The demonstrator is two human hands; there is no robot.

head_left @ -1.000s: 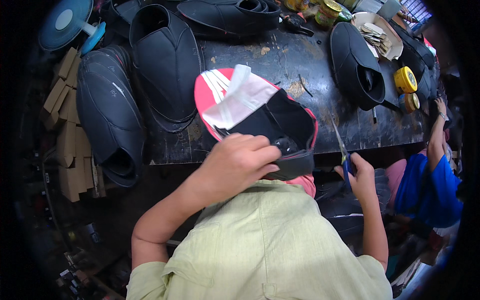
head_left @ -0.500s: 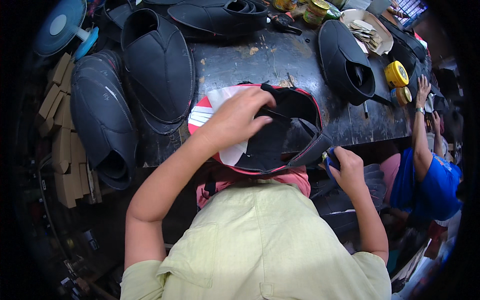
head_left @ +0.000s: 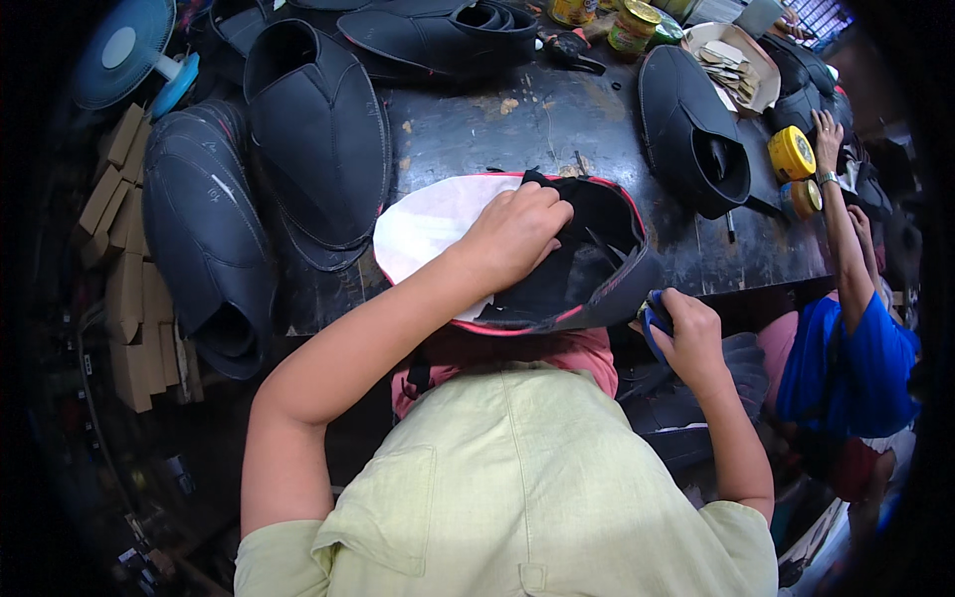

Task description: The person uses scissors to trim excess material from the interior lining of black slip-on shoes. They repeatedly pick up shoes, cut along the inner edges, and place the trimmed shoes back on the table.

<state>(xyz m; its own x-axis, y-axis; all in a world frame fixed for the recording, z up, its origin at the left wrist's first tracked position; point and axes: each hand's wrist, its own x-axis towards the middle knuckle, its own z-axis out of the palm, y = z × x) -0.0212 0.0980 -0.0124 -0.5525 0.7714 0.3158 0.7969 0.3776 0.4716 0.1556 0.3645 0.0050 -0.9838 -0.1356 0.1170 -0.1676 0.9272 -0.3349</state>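
Note:
A black shoe upper point(head_left: 617, 298) with red edging lies at the table's front edge against my body. Its opening faces up, and white lining point(head_left: 423, 224) spreads over its left end. My left hand point(head_left: 517, 234) reaches across the lining, fingers curled closed on black lining cloth point(head_left: 557, 182) at the upper's far edge; the fingertips are partly hidden. Just right of the upper, my right hand point(head_left: 691, 333) grips what look like blue-handled scissors point(head_left: 654, 323), held apart from it; the blades cannot be made out.
Stacked black shoe uppers point(head_left: 318, 139) stand left on the dark table point(head_left: 468, 124), another point(head_left: 686, 129) right. Yellow tubs point(head_left: 791, 152) and a tray point(head_left: 766, 80) of small pieces stand beyond. A co-worker in blue point(head_left: 851, 358) reaches in at right. A fan point(head_left: 119, 50) stands far left.
The white lining now lies flat over the red-striped left end that showed before. My left hand has moved right and its fingers have closed. My right hand stays nearly still.

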